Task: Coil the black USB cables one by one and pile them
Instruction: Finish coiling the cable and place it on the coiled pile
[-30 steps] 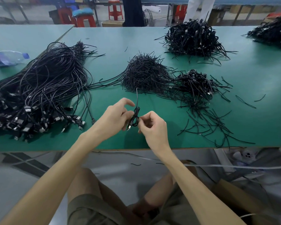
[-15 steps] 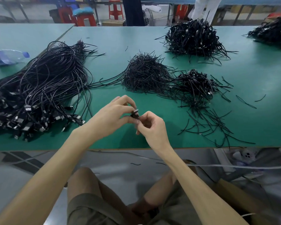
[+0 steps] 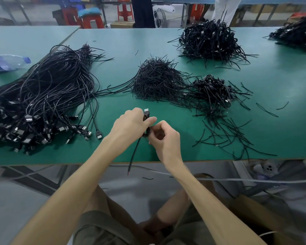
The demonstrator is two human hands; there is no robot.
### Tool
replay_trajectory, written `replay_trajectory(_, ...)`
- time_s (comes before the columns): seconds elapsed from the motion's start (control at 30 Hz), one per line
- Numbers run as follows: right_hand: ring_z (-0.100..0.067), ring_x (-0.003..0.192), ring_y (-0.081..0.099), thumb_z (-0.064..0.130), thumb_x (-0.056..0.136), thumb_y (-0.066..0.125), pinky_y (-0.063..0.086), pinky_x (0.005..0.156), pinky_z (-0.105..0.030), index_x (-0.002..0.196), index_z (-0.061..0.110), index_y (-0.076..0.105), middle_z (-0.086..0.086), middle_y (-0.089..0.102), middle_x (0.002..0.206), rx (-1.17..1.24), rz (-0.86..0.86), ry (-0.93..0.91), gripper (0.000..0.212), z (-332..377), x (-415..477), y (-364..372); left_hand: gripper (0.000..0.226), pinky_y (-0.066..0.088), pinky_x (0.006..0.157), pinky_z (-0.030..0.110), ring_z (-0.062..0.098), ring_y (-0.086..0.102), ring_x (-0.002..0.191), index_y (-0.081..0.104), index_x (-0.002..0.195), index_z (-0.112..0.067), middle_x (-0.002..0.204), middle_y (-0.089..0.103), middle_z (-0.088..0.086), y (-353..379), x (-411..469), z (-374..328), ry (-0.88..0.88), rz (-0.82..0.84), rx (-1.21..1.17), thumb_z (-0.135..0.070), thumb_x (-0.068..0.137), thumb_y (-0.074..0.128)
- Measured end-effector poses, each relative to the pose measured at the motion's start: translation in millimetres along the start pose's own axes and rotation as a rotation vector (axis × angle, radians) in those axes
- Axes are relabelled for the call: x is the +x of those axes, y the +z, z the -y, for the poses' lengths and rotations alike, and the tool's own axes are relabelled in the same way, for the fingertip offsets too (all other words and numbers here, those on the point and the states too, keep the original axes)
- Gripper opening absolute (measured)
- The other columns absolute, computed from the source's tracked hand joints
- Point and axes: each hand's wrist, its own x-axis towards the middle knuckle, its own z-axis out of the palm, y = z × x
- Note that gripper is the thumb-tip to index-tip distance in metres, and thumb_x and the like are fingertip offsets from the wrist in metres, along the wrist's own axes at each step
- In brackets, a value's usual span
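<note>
At frame centre, over the green surface (image 3: 117,106) near its front edge, the left hand (image 3: 131,124) closes its grip round a thin black USB cable (image 3: 146,121), probably to keep the loops together. The right hand (image 3: 164,138) pinches the bundle's lower end. Its silver plug (image 3: 146,110) pokes upward, and a loose tail (image 3: 135,152) hangs below.

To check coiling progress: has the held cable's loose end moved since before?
Yes. The loose end pointed up over the table; now it hangs past its near edge.
</note>
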Motion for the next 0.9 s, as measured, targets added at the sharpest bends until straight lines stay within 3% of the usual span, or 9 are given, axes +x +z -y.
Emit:
replay_trajectory(0.1,-0.027,0.062,0.064,0.013,0.091,0.065,0.051,0.059,-0.035,0.078,0.012,0.063,-0.003,0.068,0.066,0.004,-0.01,0.008,0.013,1,2,0,0.038,0.053,0.065,0.037,0.025,0.064,0.065,0.058,0.084,-0.02,0.077,0.068,0.002,3,1,1,0.028,0.024,-0.089,-0.056,0.097,0.053)
replay_trajectory(0.2,-0.02,0.067,0.072,0.017,0.098,0.062,0.053,0.059,-0.028,0.087,0.013,0.069,-0.003,0.074,0.072,0.082,0.039,0.038,0.013,4,5,-2,0.029,0.049,0.056,0.031,0.016,0.061,0.053,0.059,0.082,-0.028,0.064,0.065,-0.005,2,-4,3,0.072,-0.044,-0.209,-0.052,0.098,0.055)
replay_trajectory(0.37,-0.022,0.08,0.075,0.03,0.103,0.057,0.052,0.058,-0.028,0.106,0.011,0.066,-0.004,0.074,0.098,0.174,0.112,0.139,0.021,16,8,-2,0.036,0.038,0.055,0.031,0.023,0.05,0.06,0.058,0.072,-0.017,0.068,0.055,0.006,-1,-7,6,0.139,-0.068,-0.243,-0.03,0.105,0.052)
replay_trajectory(0.43,-0.026,0.084,0.074,0.028,0.099,0.065,0.054,0.058,-0.028,0.108,0.008,0.064,-0.011,0.071,0.103,0.162,0.119,0.192,0.022,17,9,-7,0.031,0.05,0.059,0.033,0.024,0.058,0.062,0.065,0.085,-0.01,0.075,0.061,0.01,-6,-11,6,0.182,0.074,-0.402,-0.013,0.107,0.044)
replay_trajectory(0.53,-0.03,0.082,0.074,0.017,0.093,0.072,0.055,0.055,-0.03,0.11,0.003,0.063,-0.018,0.069,0.106,0.192,0.086,0.295,0.023,24,17,-22,0.031,0.063,0.07,0.036,0.016,0.071,0.087,0.065,0.127,-0.009,0.106,0.064,0.002,-16,-15,16,0.15,0.253,-0.62,-0.002,0.106,0.043)
replay_trajectory(0.63,-0.018,0.069,0.071,0.009,0.092,0.071,0.052,0.05,-0.027,0.105,0.005,0.061,-0.012,0.071,0.096,0.197,0.009,0.308,0.017,39,43,-53,0.027,0.061,0.071,0.039,0.023,0.069,0.092,0.068,0.124,-0.01,0.112,0.068,0.006,-26,-6,39,0.109,0.095,-0.396,-0.005,0.102,0.053)
replay_trajectory(0.73,-0.01,0.069,0.064,0.01,0.093,0.068,0.053,0.059,-0.021,0.107,0.008,0.062,-0.007,0.068,0.096,0.043,-0.11,0.255,0.016,56,84,-93,0.02,0.05,0.074,0.033,0.026,0.061,0.088,0.07,0.115,-0.013,0.11,0.067,0.009,-39,1,75,-0.023,-0.132,0.033,-0.019,0.101,0.056)
replay_trajectory(0.83,-0.014,0.092,0.064,0.025,0.093,0.071,0.056,0.082,-0.028,0.127,0.005,0.056,-0.009,0.062,0.117,-0.112,-0.235,0.205,0.042,66,120,-128,0.038,0.046,0.086,0.05,0.039,0.054,0.109,0.057,0.115,-0.004,0.126,0.051,0.021,-43,-2,101,-0.241,-0.1,0.322,-0.039,0.103,0.052)
replay_trajectory(0.9,-0.023,0.121,0.053,0.035,0.091,0.073,0.048,0.104,-0.04,0.145,0.009,0.043,-0.014,0.044,0.143,-0.329,-0.269,0.226,0.067,63,130,-143,0.048,0.043,0.08,0.05,0.041,0.051,0.112,0.049,0.113,-0.001,0.132,0.042,0.024,-40,-7,109,-0.309,0.006,0.365,-0.048,0.102,0.051)
